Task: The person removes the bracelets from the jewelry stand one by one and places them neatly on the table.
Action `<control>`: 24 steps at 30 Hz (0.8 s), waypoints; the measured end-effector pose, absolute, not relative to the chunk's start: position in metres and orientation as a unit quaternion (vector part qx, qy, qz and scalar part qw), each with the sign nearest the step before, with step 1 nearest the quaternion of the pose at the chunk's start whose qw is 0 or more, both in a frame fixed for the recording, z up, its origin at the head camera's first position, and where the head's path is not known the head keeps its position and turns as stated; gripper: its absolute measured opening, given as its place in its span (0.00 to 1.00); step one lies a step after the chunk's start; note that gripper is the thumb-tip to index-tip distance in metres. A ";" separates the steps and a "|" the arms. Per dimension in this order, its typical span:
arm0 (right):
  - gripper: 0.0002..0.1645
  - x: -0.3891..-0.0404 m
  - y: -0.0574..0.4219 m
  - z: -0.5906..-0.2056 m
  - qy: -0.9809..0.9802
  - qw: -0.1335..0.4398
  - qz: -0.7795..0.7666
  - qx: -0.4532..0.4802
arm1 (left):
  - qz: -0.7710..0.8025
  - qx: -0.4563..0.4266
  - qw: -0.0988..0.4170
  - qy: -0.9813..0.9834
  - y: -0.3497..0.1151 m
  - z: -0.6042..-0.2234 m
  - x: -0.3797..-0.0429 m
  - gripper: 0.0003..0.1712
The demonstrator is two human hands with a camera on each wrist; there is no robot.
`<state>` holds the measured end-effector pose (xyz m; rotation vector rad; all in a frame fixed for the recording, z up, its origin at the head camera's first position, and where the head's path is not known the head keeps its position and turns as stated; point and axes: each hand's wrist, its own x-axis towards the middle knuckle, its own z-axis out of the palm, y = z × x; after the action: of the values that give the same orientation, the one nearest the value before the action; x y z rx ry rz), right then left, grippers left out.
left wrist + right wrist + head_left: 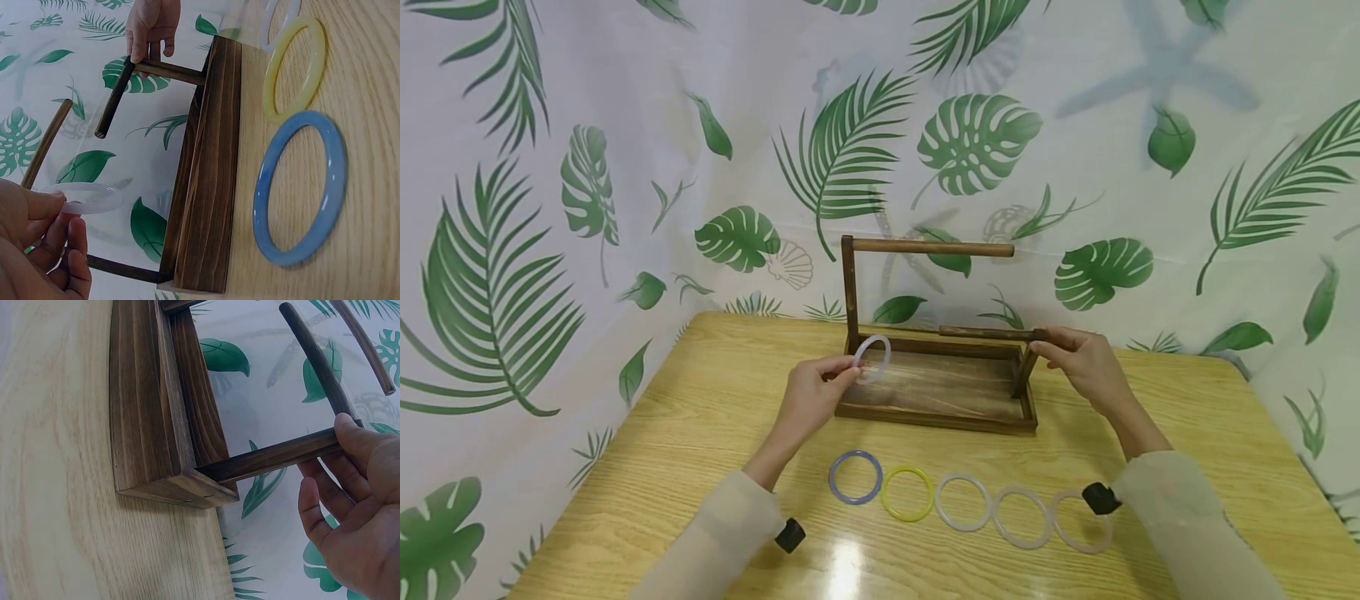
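Between thumb and fingers, my left hand [815,390] pinches a pale translucent bangle [873,359], held up over the left part of a dark wooden bangle stand [936,419]. The stand has a tray base and two posts, each with a rod. The taller left post carries a long upper rod [934,247]; the shorter right post carries a lower rod [985,333]. At the top of that right post my right hand [1084,364] grips the corner with thumb and fingers, seen closely in the right wrist view. The bangle does not touch either rod.
A row of bangles lies on the wooden table in front of the stand: a blue one [831,479], a yellow one [886,500] and several pale ones, the rightmost partly behind the right wrist's black camera [1101,498]. A leaf-patterned cloth [737,100] hangs behind.
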<state>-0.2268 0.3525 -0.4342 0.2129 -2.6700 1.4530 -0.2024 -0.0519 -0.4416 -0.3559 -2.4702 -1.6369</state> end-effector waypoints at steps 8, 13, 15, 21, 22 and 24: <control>0.37 -0.225 0.353 -0.434 -0.874 0.044 0.479 0.069 | -0.532 -0.109 0.072 -0.837 -0.067 -0.448 -0.199 0.14; 0.37 -0.227 0.355 -0.436 -0.876 0.043 0.475 0.067 | -0.536 -0.102 0.065 -0.836 -0.073 -0.449 -0.198 0.13; 0.37 -0.228 0.356 -0.437 -0.877 0.042 0.474 0.067 | -0.537 -0.101 0.064 -0.835 -0.074 -0.449 -0.197 0.13; 0.36 -0.228 0.356 -0.437 -0.876 0.041 0.475 0.070 | -0.538 -0.099 0.049 -0.836 -0.081 -0.448 -0.191 0.15; 0.36 -0.228 0.356 -0.437 -0.876 0.041 0.475 0.070 | -0.538 -0.099 0.047 -0.835 -0.082 -0.448 -0.190 0.15; 0.36 -0.228 0.355 -0.436 -0.875 0.042 0.476 0.072 | -0.543 -0.097 0.042 -0.833 -0.086 -0.449 -0.188 0.15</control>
<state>-0.2280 0.3551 -0.4364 0.2210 -2.6793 1.4566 -0.1877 -0.0855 -0.4485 -0.2968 -2.5480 -1.6628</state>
